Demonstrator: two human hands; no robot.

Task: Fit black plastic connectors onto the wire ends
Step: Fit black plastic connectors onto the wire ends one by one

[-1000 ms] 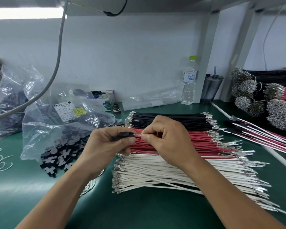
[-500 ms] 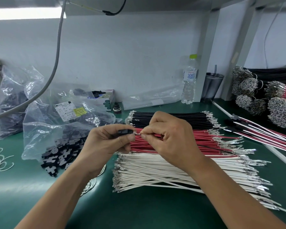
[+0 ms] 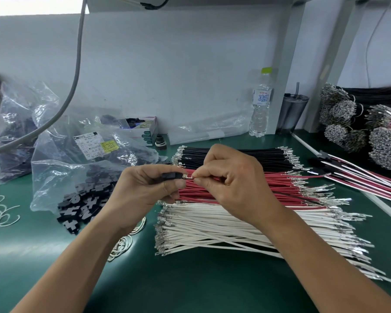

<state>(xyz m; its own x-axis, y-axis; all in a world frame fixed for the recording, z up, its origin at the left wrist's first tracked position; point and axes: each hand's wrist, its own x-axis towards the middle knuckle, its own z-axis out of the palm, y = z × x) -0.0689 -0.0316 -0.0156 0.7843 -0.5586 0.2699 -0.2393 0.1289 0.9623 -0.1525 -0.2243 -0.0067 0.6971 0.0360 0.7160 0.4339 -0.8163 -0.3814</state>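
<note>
Here, at frame centre in the head view, the left hand [image 3: 145, 188] pinches a small black plastic connector [image 3: 171, 176] between thumb and fingers [image 3: 177, 184]. Just right of it, the right hand [image 3: 233, 184] pinches a wire end [image 3: 188, 176], whose shiny metal terminal sits at the connector's opening. Beneath lie flat rows of black wires [image 3: 235, 158], red wires [image 3: 246, 188] and white wires [image 3: 235, 231] on the green counter [image 3: 190, 285]. At left, a crinkled clear bag [image 3: 61, 177] spills blocky loose connectors [image 3: 81, 206].
</note>
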